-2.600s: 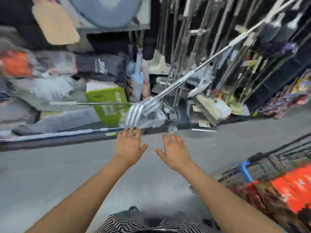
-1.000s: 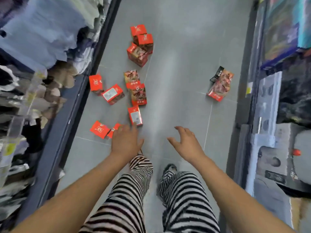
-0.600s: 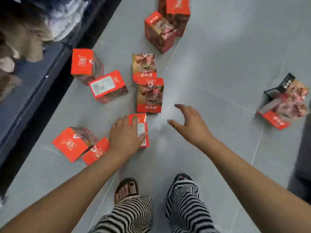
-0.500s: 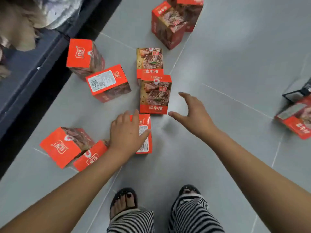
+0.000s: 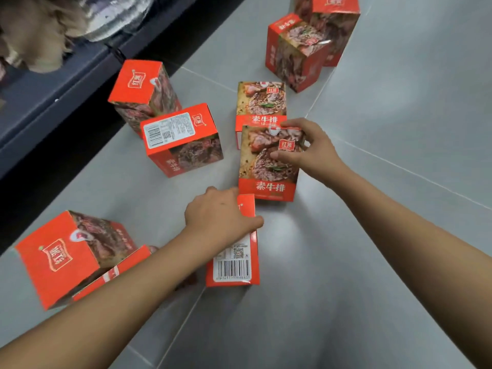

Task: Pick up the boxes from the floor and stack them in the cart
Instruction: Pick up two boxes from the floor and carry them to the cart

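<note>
Our left hand (image 5: 221,219) curls over the narrow red cardboard box with a barcode label (image 5: 234,265), thumb across its top, clasping its long edges to lift. Our right hand (image 5: 314,153) pinches the far corner of the flat red cardboard box with a steak picture (image 5: 263,166), just beyond. Other red boxes (image 5: 181,139) crowd left of both hands; grey tiled floor (image 5: 399,129) right of them looks the freer way out. No cart shows.

Barcode box (image 5: 234,265) lies just before steak-picture box (image 5: 262,169).
</note>
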### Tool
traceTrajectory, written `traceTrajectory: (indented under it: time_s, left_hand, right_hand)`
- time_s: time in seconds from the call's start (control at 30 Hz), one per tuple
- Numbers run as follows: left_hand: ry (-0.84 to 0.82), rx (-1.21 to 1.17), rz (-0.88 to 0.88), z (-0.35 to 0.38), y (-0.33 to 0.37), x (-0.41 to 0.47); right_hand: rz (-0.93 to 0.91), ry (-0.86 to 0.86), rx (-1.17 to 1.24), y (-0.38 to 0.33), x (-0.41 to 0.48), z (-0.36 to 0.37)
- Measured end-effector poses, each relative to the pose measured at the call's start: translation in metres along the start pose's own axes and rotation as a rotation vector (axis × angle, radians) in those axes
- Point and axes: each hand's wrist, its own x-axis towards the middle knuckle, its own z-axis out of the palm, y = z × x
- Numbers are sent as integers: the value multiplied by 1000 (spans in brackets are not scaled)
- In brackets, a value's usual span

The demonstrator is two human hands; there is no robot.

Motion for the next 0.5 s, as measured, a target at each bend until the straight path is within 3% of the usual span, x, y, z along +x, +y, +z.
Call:
traceTrajectory:
  time_s: [0.13, 0.33, 0.5]
  left_hand:
    - [138, -62, 12, -4, -5, -14]
    - [448, -135, 139, 3, -34, -43]
    - [615, -253, 244, 14, -48, -43]
  right_hand:
    - [-3, 80, 23, 1, -4, 4]
    - [-169, 289, -140, 18, -38, 0]
    - [-243, 281, -300, 21, -63, 13]
